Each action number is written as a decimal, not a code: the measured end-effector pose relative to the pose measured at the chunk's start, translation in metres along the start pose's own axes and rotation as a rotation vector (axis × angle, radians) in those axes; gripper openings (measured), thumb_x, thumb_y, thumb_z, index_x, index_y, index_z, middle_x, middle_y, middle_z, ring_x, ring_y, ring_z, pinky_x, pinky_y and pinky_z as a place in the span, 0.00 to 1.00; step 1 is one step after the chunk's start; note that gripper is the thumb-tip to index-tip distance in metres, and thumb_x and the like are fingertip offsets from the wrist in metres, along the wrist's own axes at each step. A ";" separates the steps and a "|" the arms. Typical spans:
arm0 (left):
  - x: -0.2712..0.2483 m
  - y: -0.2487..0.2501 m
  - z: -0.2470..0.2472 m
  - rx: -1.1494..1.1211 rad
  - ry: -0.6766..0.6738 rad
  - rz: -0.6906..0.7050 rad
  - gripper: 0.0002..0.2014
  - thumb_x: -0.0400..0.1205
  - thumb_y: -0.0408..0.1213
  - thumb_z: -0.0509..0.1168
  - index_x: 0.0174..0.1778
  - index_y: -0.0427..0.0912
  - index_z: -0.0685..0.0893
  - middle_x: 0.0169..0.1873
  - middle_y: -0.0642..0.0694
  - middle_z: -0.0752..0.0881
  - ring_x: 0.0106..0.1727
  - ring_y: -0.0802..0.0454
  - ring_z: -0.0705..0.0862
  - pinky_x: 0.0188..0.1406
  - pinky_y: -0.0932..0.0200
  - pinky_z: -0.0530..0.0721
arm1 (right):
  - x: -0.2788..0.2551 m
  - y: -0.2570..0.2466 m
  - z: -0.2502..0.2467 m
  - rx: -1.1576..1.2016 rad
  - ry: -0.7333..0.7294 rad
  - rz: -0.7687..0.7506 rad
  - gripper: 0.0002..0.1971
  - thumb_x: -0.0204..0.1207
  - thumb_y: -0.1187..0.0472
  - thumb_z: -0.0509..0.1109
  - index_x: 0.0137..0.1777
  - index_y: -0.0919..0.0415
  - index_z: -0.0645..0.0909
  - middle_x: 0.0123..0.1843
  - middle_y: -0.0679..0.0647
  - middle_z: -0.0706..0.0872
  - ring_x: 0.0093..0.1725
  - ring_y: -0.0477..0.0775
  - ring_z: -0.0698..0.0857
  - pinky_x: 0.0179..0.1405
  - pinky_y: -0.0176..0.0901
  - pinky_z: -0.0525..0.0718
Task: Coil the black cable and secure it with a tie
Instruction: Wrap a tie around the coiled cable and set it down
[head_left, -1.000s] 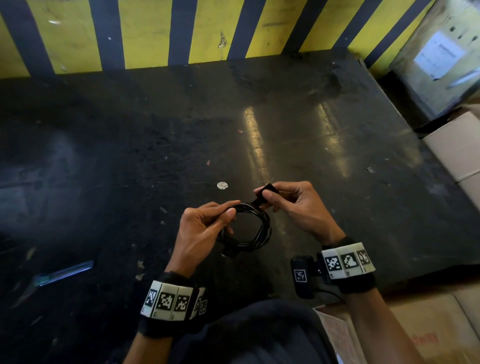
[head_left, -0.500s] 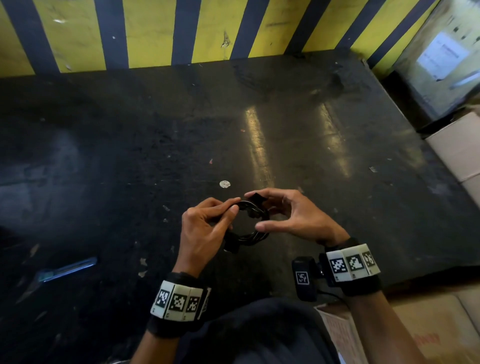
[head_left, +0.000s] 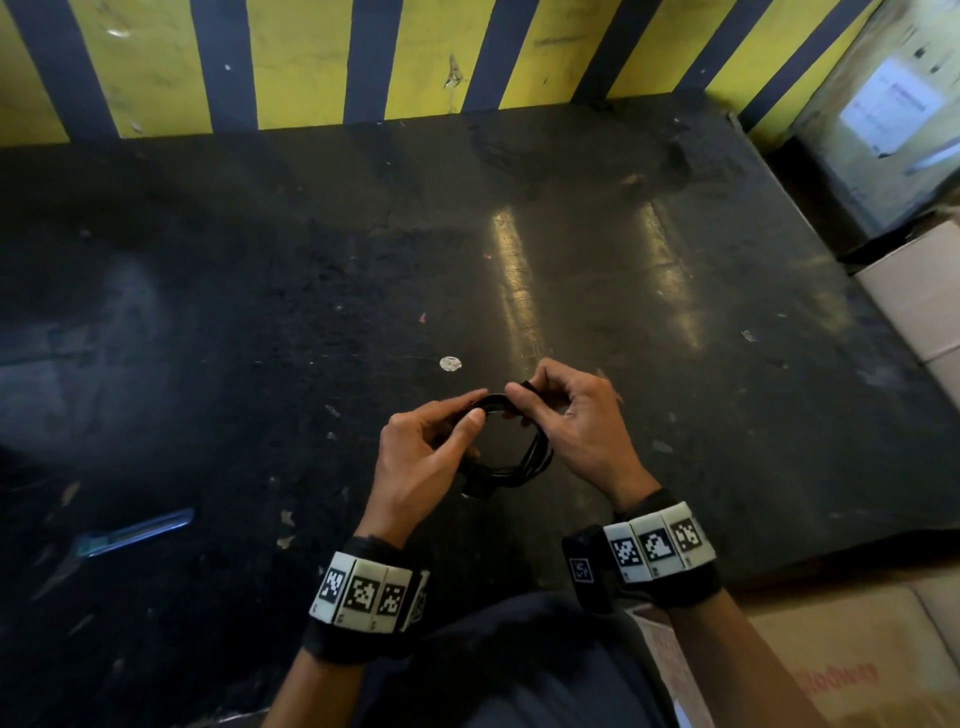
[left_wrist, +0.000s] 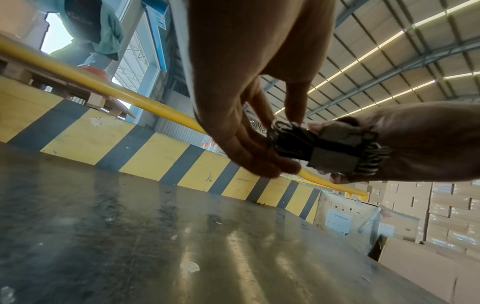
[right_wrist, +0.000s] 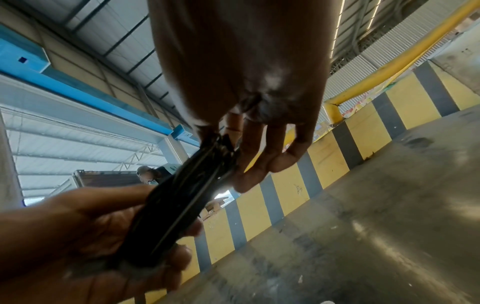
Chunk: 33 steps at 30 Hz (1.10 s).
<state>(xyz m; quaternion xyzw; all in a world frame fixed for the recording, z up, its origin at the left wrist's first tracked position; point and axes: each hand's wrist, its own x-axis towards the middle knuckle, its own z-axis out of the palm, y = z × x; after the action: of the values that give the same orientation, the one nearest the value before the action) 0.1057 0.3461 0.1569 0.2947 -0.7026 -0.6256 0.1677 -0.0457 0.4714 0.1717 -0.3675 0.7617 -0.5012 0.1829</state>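
Note:
The black cable (head_left: 524, 462) is wound into a small coil held in the air above the dark table (head_left: 260, 312). My left hand (head_left: 431, 457) grips the coil's left side, thumb on top. My right hand (head_left: 566, 415) pinches the far side of the coil, where a dark strap tie (left_wrist: 335, 150) is wrapped around the strands. In the left wrist view the cable (left_wrist: 293, 144) passes through the tie between both hands. In the right wrist view the coil (right_wrist: 182, 195) runs edge-on from my right hand's fingers (right_wrist: 257, 162) down into my left hand (right_wrist: 91, 236).
A blue pen-like object (head_left: 135, 532) lies on the table at the left. A small white disc (head_left: 450, 363) sits just beyond my hands. A yellow and black striped wall (head_left: 311, 62) bounds the far edge. Cardboard boxes (head_left: 919, 291) stand at the right.
My right hand has brought the tie's free end down from above the coil and closed it around the strands. The left hand keeps its hold, and both hands have shifted slightly.

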 end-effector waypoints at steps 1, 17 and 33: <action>0.003 -0.003 -0.001 0.026 -0.048 -0.070 0.22 0.81 0.45 0.73 0.72 0.50 0.84 0.51 0.49 0.92 0.46 0.53 0.93 0.49 0.50 0.93 | 0.001 0.002 0.001 -0.003 0.038 0.029 0.15 0.81 0.55 0.75 0.37 0.63 0.81 0.34 0.58 0.90 0.36 0.59 0.90 0.39 0.64 0.88; 0.035 -0.067 -0.009 0.413 -0.142 -0.440 0.13 0.87 0.48 0.64 0.43 0.43 0.84 0.33 0.45 0.91 0.33 0.52 0.92 0.46 0.49 0.92 | 0.018 0.077 0.022 -0.112 -0.088 0.374 0.05 0.72 0.53 0.82 0.45 0.52 0.95 0.39 0.46 0.95 0.43 0.45 0.93 0.48 0.40 0.88; 0.186 -0.097 -0.022 0.779 0.027 -0.426 0.16 0.87 0.49 0.59 0.48 0.41 0.86 0.47 0.37 0.90 0.50 0.36 0.88 0.49 0.46 0.86 | 0.156 0.119 0.084 -0.355 0.017 0.442 0.07 0.75 0.55 0.77 0.50 0.55 0.94 0.48 0.51 0.97 0.49 0.51 0.94 0.55 0.44 0.91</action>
<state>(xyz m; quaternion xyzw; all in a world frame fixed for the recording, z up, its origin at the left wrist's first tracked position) -0.0043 0.2091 0.0409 0.4822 -0.8072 -0.3311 -0.0793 -0.1396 0.3298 0.0431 -0.2147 0.9008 -0.3109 0.2140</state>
